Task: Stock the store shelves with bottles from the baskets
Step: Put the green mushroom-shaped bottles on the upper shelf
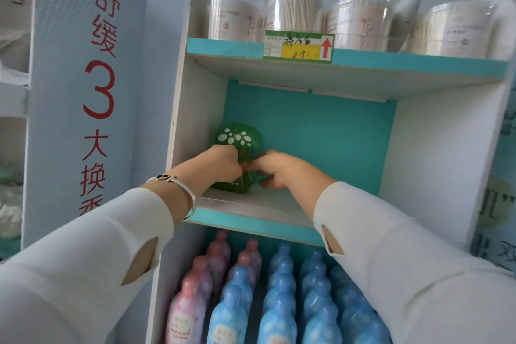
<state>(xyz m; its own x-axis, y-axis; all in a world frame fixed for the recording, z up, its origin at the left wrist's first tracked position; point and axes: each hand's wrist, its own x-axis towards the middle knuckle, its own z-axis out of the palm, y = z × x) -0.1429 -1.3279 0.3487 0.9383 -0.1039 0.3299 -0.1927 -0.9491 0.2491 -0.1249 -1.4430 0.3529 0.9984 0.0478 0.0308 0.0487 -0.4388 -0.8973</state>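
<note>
Green, white-spotted mushroom-shaped plastic bottle point(238, 138) pinched by left grip point(223, 163) and right grip point(275, 169) at its stem, judged surest hold for something light, slick.

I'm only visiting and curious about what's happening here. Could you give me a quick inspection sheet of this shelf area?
Surface: middle shelf, a white board with a teal front edge.
Job's things: green mushroom-shaped bottle stands upright at the shelf's back left; pink bottles and blue bottles stand in rows on the shelf below.
Clutter: nothing seen.
Grippers: left hand and right hand both grip the green bottle's lower part; bracelet on the left wrist.
Cables: nothing seen.
Surroundings: clear tubs of cotton swabs and a price tag on the top shelf; blue display board with red lettering at left.
</note>
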